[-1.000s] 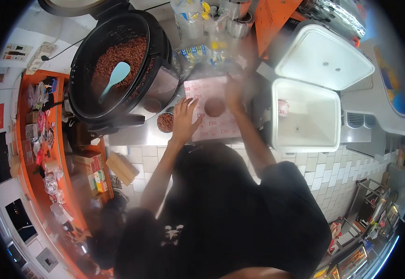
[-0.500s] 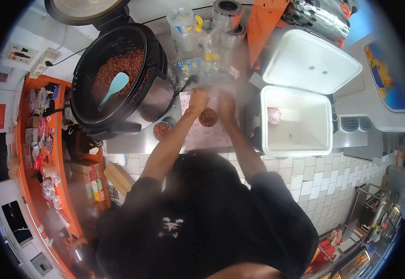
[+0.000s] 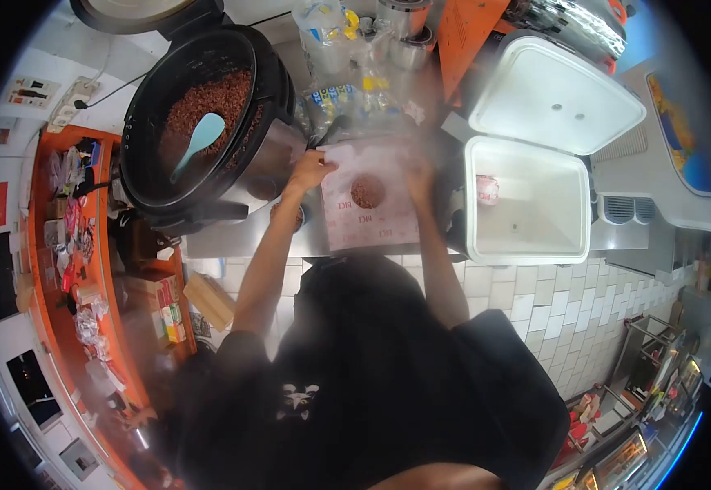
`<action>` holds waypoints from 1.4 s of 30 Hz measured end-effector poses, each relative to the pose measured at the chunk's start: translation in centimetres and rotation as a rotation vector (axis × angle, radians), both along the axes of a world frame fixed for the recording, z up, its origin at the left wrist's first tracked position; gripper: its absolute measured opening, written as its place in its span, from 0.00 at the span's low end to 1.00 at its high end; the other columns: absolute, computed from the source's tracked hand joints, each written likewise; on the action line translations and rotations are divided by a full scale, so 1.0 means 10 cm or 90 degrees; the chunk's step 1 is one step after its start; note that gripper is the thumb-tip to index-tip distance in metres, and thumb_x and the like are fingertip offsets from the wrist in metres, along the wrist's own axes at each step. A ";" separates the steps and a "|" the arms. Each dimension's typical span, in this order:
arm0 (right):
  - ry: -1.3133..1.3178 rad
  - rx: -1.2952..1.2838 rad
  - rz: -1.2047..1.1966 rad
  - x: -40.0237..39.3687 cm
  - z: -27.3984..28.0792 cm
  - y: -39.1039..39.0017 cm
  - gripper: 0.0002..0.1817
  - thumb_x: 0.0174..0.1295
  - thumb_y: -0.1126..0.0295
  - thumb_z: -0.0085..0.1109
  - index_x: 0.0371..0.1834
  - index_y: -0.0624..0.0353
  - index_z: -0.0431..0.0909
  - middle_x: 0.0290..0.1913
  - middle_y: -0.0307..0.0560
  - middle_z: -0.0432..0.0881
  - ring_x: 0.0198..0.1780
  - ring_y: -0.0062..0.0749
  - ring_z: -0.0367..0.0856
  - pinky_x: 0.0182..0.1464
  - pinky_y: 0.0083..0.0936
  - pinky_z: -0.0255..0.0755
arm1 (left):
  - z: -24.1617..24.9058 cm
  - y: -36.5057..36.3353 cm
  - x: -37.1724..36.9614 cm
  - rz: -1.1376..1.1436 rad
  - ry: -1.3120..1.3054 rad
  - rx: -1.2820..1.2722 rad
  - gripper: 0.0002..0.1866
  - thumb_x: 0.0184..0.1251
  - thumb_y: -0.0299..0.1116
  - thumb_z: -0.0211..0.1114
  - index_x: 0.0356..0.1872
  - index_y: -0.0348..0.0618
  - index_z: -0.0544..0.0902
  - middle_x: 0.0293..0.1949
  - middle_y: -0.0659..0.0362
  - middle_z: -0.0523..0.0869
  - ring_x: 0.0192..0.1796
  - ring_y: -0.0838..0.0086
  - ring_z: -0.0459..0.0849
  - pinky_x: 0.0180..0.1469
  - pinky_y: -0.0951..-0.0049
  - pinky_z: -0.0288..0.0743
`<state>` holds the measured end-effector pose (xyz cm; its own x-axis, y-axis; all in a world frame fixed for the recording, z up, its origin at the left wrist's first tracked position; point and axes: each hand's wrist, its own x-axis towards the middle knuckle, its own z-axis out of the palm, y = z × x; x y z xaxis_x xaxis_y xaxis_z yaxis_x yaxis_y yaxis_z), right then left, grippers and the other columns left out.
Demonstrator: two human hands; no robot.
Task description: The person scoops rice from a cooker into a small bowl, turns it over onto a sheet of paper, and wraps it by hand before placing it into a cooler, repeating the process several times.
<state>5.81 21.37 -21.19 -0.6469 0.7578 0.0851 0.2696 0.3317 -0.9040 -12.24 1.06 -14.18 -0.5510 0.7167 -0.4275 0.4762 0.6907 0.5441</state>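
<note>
A pink printed sheet of wrapping paper (image 3: 365, 233) lies on the metal counter, with a round mound of reddish-brown cooked rice (image 3: 366, 193) in its middle. My left hand (image 3: 310, 170) pinches the upper left edge of the paper. At the upper right edge, my right hand (image 3: 419, 175) grips the same sheet, though haze blurs its fingers. Just left of the paper, a small cup of rice (image 3: 296, 216) is partly hidden by my left forearm. A large black cooker (image 3: 147, 192) holds more of this rice, and a light blue rice paddle (image 3: 200, 143) rests in it.
To the right stands an open white cooler box (image 3: 527, 253) with its lid (image 3: 555, 94) tipped back; a pink wrapped packet (image 3: 488, 190) lies inside. Plastic packaging (image 3: 347, 102) and metal canisters (image 3: 411, 49) crowd the back of the counter. Orange shelves (image 3: 114, 278) are at the left.
My hands have moved apart from near the paper's top middle to its left and right upper edges. The mound of rice stays on the sheet.
</note>
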 end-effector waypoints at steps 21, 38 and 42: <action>-0.125 0.166 0.089 0.22 -0.25 -0.04 0.51 0.52 0.64 0.73 0.79 0.59 0.53 0.54 0.62 0.83 0.61 0.59 0.79 0.64 0.44 0.72 | -0.57 -0.03 0.51 0.369 -0.138 0.338 0.42 0.47 0.30 0.80 0.67 0.37 0.70 0.47 0.46 0.89 0.52 0.61 0.88 0.52 0.63 0.82; -0.118 0.463 0.406 0.40 0.59 -0.43 0.18 0.57 0.74 0.61 0.52 0.51 0.85 0.46 0.47 0.82 0.49 0.43 0.81 0.53 0.38 0.75 | -0.07 -0.21 0.64 -0.259 0.355 0.376 0.05 0.66 0.32 0.64 0.38 0.43 0.81 0.40 0.57 0.80 0.49 0.61 0.81 0.52 0.59 0.74; -0.050 0.472 0.457 0.63 0.52 -0.52 0.22 0.54 0.75 0.62 0.54 0.51 0.84 0.44 0.44 0.81 0.51 0.40 0.80 0.53 0.36 0.74 | -0.22 -0.56 0.93 -0.310 0.393 0.324 0.10 0.64 0.35 0.66 0.44 0.45 0.81 0.42 0.58 0.80 0.50 0.62 0.80 0.53 0.59 0.73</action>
